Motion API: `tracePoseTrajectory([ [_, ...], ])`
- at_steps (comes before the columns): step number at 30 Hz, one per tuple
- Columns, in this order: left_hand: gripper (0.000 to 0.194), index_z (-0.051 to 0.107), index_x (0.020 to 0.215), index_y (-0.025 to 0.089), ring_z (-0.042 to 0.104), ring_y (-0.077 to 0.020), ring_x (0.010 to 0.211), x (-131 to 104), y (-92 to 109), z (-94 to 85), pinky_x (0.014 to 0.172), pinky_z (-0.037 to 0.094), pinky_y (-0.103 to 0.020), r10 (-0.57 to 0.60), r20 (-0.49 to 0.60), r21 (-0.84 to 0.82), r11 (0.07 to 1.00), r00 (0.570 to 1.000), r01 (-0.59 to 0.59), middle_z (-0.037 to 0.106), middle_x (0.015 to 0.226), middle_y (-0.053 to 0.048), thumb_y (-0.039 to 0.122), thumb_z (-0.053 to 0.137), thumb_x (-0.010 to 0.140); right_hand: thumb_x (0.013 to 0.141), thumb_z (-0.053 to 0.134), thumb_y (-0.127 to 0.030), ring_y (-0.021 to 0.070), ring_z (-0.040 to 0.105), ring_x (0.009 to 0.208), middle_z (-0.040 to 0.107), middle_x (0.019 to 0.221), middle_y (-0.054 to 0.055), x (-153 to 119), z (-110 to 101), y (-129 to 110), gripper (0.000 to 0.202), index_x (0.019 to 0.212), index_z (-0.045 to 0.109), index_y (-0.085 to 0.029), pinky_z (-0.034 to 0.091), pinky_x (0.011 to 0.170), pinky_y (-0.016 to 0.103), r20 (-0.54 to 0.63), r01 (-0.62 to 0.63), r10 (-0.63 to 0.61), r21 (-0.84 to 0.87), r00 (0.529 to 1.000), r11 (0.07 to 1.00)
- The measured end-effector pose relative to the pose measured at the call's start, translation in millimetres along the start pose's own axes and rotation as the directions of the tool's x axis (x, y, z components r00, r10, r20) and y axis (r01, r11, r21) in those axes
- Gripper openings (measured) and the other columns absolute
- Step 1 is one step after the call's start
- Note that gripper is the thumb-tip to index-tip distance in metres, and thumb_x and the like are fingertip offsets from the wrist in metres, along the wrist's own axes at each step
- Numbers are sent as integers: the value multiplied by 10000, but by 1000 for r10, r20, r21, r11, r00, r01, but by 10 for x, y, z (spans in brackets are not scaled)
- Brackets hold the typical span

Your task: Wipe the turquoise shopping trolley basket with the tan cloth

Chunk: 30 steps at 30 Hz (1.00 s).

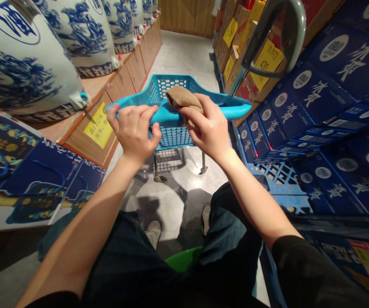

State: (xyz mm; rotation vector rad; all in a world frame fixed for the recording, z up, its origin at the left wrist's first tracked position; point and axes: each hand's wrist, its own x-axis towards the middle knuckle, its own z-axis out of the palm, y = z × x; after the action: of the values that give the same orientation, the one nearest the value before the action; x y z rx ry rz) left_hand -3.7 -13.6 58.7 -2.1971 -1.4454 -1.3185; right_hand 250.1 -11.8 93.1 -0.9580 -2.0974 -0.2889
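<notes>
A blue plastic shopping cart [174,134] stands in front of me, its wide handle toward my body. My left hand [136,130] is wrapped over the left part of the handle, thumb at its lower edge. In my right hand [208,128] is a folded brown cloth [182,97], pinched between thumb and fingers. The cloth rests on the handle just right of its middle. Part of the cloth is hidden behind my right fingers.
Large blue-and-white ceramic jars [84,38] line a wooden ledge on the left. Stacked dark blue boxes [319,90] and cardboard cartons border the right side. A grey-floored aisle [184,51] runs ahead. Something green [184,259] shows between my legs.
</notes>
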Motion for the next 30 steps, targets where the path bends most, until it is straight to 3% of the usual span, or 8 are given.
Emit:
tracePoseTrajectory([
  [4, 525, 687, 1472, 293, 587, -376, 1456, 8, 29, 1, 1400, 144, -735, -34, 38, -24, 999, 999, 35, 758, 1445, -48, 533, 489, 1048, 1138, 488, -276, 357, 681, 1375, 668, 1510, 135, 5, -23, 219, 286, 1337, 693, -281, 591, 1160, 629, -59, -103, 100, -45, 993, 994],
  [6, 519, 694, 1473, 307, 616, -387, 1422, 12, 65, 8, 1395, 149, -750, -27, 30, -24, 999, 999, 28, 765, 1438, -55, 522, 505, 1040, 1134, 480, -259, 355, 691, 1348, 662, 1504, 151, -6, 13, 193, 290, 1336, 688, -267, 607, 1134, 614, -79, -140, 137, -40, 987, 989],
  [12, 480, 721, 1457, 343, 647, -416, 1399, 2, 83, 16, 1377, 220, -743, -39, -2, -35, 999, 999, 39, 772, 1422, -78, 471, 541, 1031, 1086, 515, -168, 326, 656, 1411, 653, 1539, 131, 3, 68, -143, 349, 1375, 687, -263, 607, 1157, 589, -32, 2, -2, -13, 999, 1000],
  [18, 462, 716, 1460, 346, 667, -376, 1339, 3, 95, 32, 1365, 252, -732, 25, -31, 9, 1000, 999, -24, 790, 1403, -52, 481, 527, 1060, 1094, 492, -183, 329, 709, 1301, 673, 1480, 145, 26, 14, 141, 321, 1324, 704, -256, 636, 1094, 561, -75, -124, 123, -12, 990, 992],
  [20, 468, 717, 1461, 342, 674, -370, 1318, 10, 119, 38, 1359, 257, -735, 41, -31, 23, 999, 999, -40, 795, 1399, -50, 498, 509, 1071, 1088, 509, -175, 337, 692, 1344, 662, 1508, 156, 30, 47, 119, 310, 1320, 700, -253, 628, 1120, 566, -85, -145, 144, -8, 986, 989],
  [25, 494, 706, 1449, 299, 656, -379, 1357, 13, 121, 27, 1382, 196, -752, 4, -6, 0, 1000, 1000, -4, 780, 1424, -68, 510, 471, 1069, 1108, 533, -194, 329, 627, 1476, 638, 1582, 150, 72, 147, -136, 320, 1386, 678, -257, 585, 1198, 590, -15, -1, 1, 13, 1000, 1000],
  [27, 497, 699, 1457, 304, 644, -388, 1387, 11, 111, 14, 1393, 169, -754, -9, 8, -15, 1000, 1000, 9, 772, 1433, -69, 508, 480, 1060, 1118, 535, -209, 319, 654, 1439, 654, 1565, 148, 96, 132, -101, 304, 1378, 685, -258, 593, 1182, 575, -1, 14, -14, 2, 1000, 1000],
  [30, 494, 690, 1478, 350, 628, -399, 1421, 20, 119, 6, 1402, 174, -737, -27, 32, -34, 999, 999, 28, 763, 1455, -57, 500, 526, 1036, 1121, 521, -230, 312, 712, 1324, 688, 1504, 150, 110, 67, 95, 287, 1337, 707, -263, 620, 1120, 544, -32, -57, 55, -59, 998, 997],
])
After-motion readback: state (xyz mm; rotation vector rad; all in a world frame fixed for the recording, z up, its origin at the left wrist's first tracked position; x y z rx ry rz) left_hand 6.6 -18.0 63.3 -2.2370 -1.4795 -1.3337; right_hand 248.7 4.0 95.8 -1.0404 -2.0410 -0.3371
